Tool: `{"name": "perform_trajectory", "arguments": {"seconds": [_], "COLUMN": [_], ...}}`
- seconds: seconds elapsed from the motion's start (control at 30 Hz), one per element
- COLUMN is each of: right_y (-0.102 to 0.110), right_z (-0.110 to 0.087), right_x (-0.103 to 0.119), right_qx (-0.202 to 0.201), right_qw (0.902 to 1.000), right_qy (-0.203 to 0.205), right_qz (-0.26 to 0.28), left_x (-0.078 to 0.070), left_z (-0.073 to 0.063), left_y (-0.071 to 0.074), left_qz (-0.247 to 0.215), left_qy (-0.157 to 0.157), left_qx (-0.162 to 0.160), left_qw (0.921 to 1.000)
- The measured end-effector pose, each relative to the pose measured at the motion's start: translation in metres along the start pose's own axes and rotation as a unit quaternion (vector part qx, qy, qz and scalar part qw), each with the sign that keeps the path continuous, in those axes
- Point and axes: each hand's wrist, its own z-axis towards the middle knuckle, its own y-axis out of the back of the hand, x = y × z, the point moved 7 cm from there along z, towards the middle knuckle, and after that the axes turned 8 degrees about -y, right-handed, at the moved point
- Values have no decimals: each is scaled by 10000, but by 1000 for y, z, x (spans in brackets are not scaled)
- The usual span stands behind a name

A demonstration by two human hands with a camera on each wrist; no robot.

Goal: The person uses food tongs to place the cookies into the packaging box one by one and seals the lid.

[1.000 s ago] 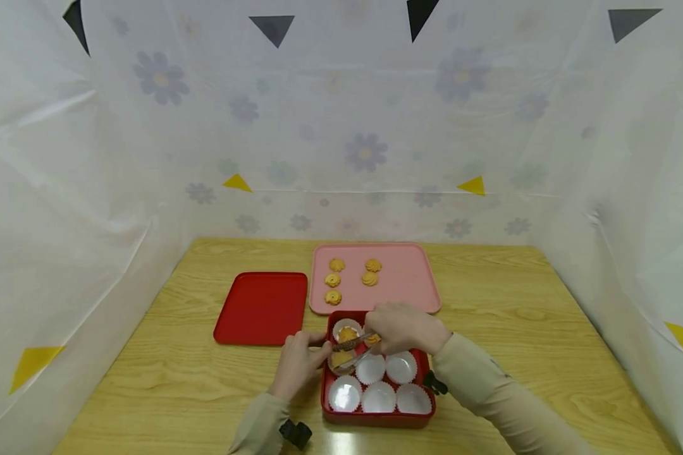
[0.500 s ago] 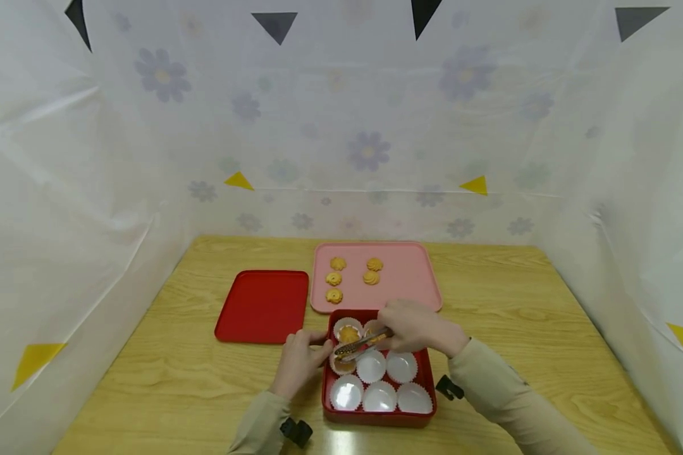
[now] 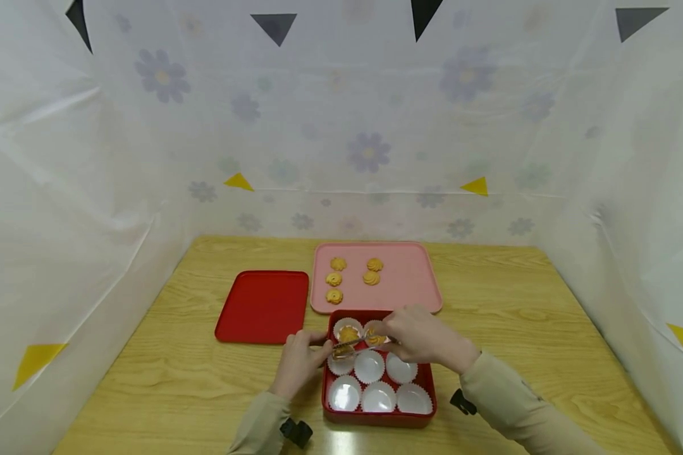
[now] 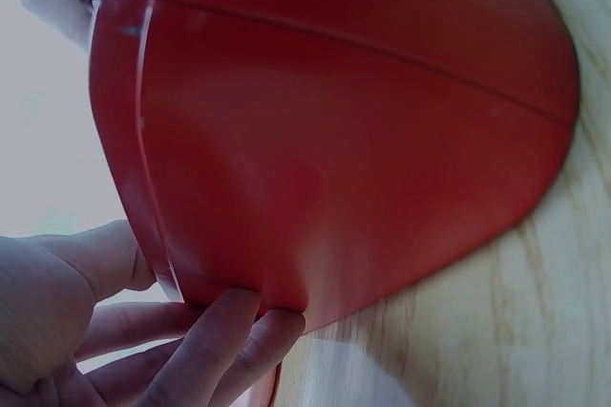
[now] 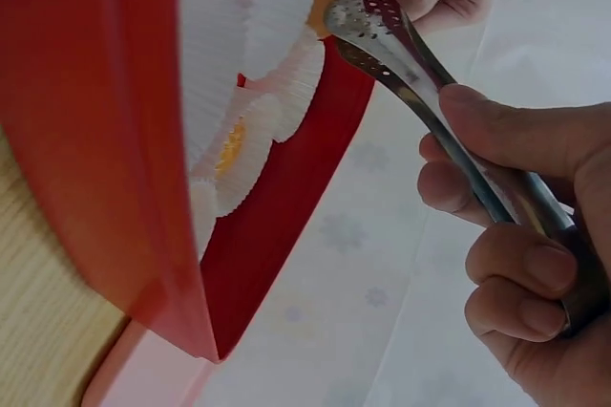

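My right hand (image 3: 424,335) grips metal tongs (image 5: 420,82) with perforated tips, thumb on one arm and fingers curled round the other. At the tips is a cookie (image 5: 329,1), over the left middle paper cup (image 3: 340,364) of the red box (image 3: 378,419). My left hand (image 3: 301,361) holds the left wall of the box, fingers on the outside and thumb at the rim in the left wrist view. A cookie (image 3: 349,334) sits in the back left cup, another cookie (image 3: 375,337) in the cup beside it. The back right corner is hidden behind my right hand.
Behind the box lies a pink tray (image 3: 406,278) with several cookies in two columns. A flat red lid or tray (image 3: 262,308) lies to its left. White paper cups (image 3: 378,397) fill the front row of the box. Pale flowered sheeting (image 3: 370,126) surrounds the wooden table.
My right hand has moved to the right. The cookie at the tong tips has moved up and back in the head view, baring more of the left middle cup. My left hand stays put.
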Motion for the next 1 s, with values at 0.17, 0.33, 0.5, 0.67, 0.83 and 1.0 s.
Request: {"name": "perform_trajectory", "arguments": {"seconds": [0.17, 0.33, 0.5, 0.67, 0.83, 1.0], "right_y": [-3, -7, -10, -12, -11, -4], "right_z": [-4, -8, -11, -15, -17, -23], "right_x": [0, -1, 0, 1, 1, -5], "right_qx": [-398, -661, -814, -645, -306, -87], "right_qw": [9990, 9972, 9957, 9972, 9991, 9992], "right_qy": [121, 229, 372, 346, 280, 101], "right_qz": [-157, -272, -248, -130, -17, 385], "left_x": [0, 0, 0, 0, -2, -2], "left_z": [0, 0, 0, -1, -1, -1], "left_y": [0, -1, -1, 0, 2, 1], "left_qz": [-28, -85, -93, -50, 10, 57], "left_qy": [-2, 15, -4, 2, -42, -2], "left_qx": [21, 49, 55, 30, 9, 22], "left_qw": [10000, 10000, 9999, 10000, 10000, 10000]}}
